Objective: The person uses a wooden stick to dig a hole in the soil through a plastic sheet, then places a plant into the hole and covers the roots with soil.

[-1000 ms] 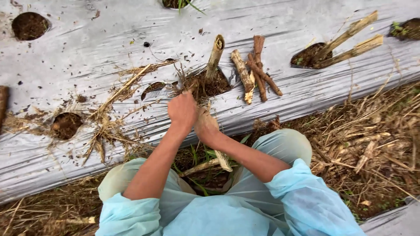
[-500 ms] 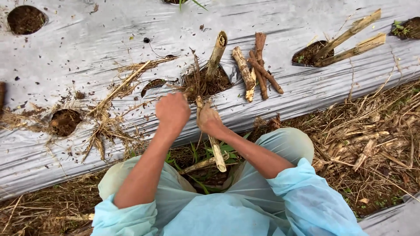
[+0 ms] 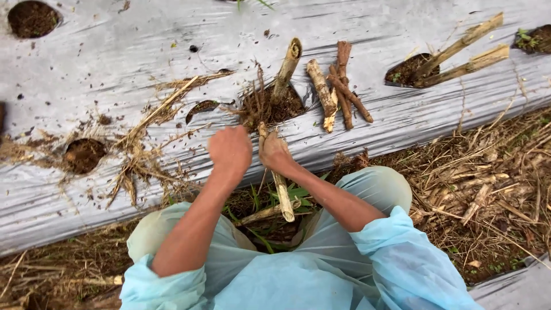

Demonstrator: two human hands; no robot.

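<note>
My right hand (image 3: pixel 274 152) is shut on a pale cut stem (image 3: pixel 282 195) that runs from my fist back toward my knees, with its top end poking out just below a planting hole (image 3: pixel 287 107). My left hand (image 3: pixel 230 150) is a closed fist right beside it, and I cannot see anything in it. The hole is filled with dark soil. Another cut stem (image 3: pixel 285 66) stands tilted in it, with a tuft of dry roots (image 3: pixel 255 106) at its left edge. A small pile of brown stick cuttings (image 3: pixel 338 86) lies on the plastic just right of the hole.
Grey plastic mulch sheet (image 3: pixel 115 51) covers the raised bed. It has more soil holes at the left (image 3: pixel 84 155) and far left (image 3: pixel 31 18). A hole at the right (image 3: pixel 404 72) holds two slanted stems (image 3: pixel 459 51). Dry straw (image 3: pixel 143 132) lies left of my hands, and dead grass (image 3: pixel 488 172) covers the ground on the right.
My left hand pulled back from the hole and closed into a fist. My right hand shifted the held stem slightly up and right. The root tuft now stands up at the hole's edge.
</note>
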